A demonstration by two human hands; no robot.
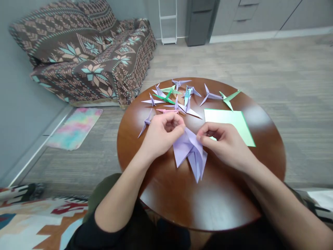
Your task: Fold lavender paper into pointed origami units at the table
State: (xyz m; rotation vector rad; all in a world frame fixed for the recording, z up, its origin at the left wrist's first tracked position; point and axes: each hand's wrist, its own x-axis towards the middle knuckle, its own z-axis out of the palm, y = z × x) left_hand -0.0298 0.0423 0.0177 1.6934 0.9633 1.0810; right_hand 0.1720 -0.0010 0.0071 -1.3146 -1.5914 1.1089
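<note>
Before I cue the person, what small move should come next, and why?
Perhaps ease the purple paper flatter along its creases: the left hand and right hand pinch its upper part, while its layers bulge and lower points spread apart.

A brown sofa (93,66) patterned with pale-blue star flowers is standing at upper left. In front of it, a pastel mat (75,128) is lying on the grey floor (265,69). Farther back, a white rack (169,40) is standing beside a dark grey unit (200,26), with pale drawers (246,13) showing farther right.
</note>
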